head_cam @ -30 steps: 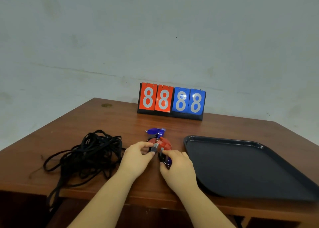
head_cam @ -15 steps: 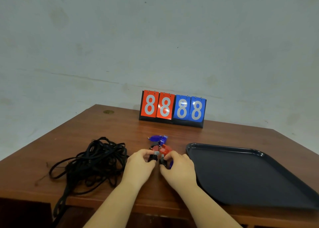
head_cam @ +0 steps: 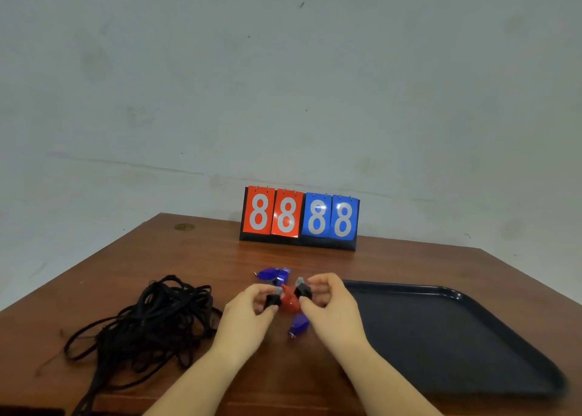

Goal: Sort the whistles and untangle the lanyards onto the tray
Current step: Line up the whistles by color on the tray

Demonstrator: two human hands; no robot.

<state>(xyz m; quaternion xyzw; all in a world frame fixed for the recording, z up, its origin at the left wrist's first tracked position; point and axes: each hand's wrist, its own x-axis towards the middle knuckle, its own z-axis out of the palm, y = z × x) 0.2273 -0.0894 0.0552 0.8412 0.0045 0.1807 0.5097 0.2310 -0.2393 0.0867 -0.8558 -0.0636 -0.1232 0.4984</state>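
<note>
My left hand [head_cam: 248, 313] pinches a black whistle [head_cam: 272, 299] and my right hand [head_cam: 327, 305] pinches another black whistle [head_cam: 303, 289], both just above the wooden table. A red whistle [head_cam: 289, 300] lies between them on the table. A blue whistle [head_cam: 273, 274] sits just behind the hands, and another blue whistle [head_cam: 298, 325] lies in front, under my right hand. A tangled heap of black lanyards [head_cam: 151, 321] lies to the left. The dark tray [head_cam: 441, 337] rests on the right with nothing in it.
A flip scoreboard [head_cam: 299, 219] showing 88 in red and 88 in blue stands at the back of the table near the wall. One lanyard strand hangs over the table's front edge at the lower left.
The hands have drawn slightly apart, each with a black whistle, uncovering the red whistle between them and the blue one in front.
</note>
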